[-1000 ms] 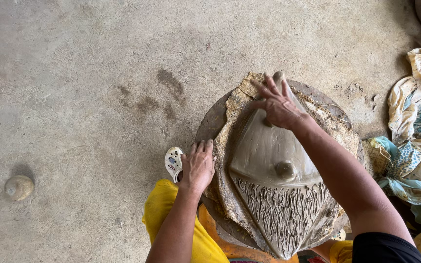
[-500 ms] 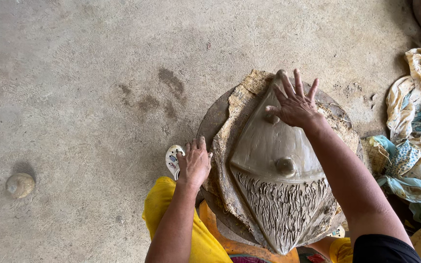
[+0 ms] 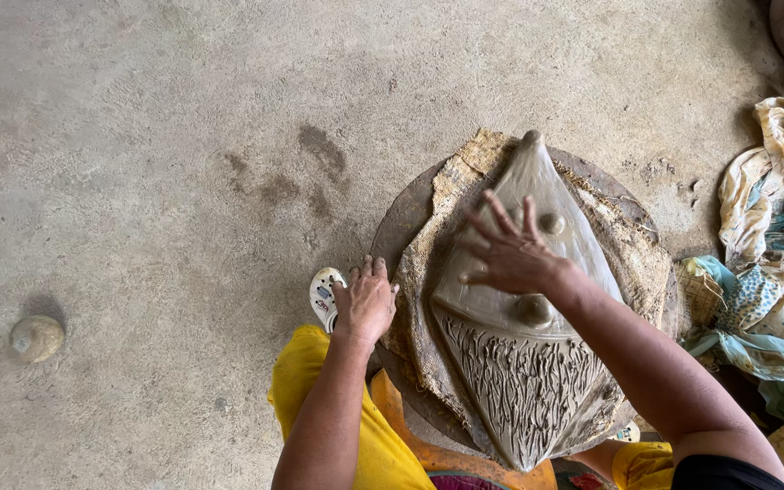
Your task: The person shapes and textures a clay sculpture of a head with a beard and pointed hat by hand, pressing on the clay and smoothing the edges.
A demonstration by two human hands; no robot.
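Note:
A grey wet clay piece [image 3: 537, 363] shaped like a pointed face lies on burlap sacking [image 3: 632, 254] over a round board [image 3: 401, 222]. It has a smooth upper part with two round knobs and a scored, beard-like lower part. My right hand [image 3: 508, 249] hovers with fingers spread over the left side of the smooth part, close to the surface. My left hand [image 3: 365, 299] rests flat on the board's left edge, fingers apart, holding nothing.
The board stands on a concrete floor with dark damp stains [image 3: 292, 172]. A white sandal [image 3: 324, 298] and yellow trousers [image 3: 319, 399] show beside the board. Crumpled cloths [image 3: 782, 272] lie at the right. A small round ball [image 3: 36, 338] sits far left.
My right hand has moved from the clay's pointed tip down toward its middle, fingers opening. The clay piece and board have turned slightly. My left hand stayed on the board's edge.

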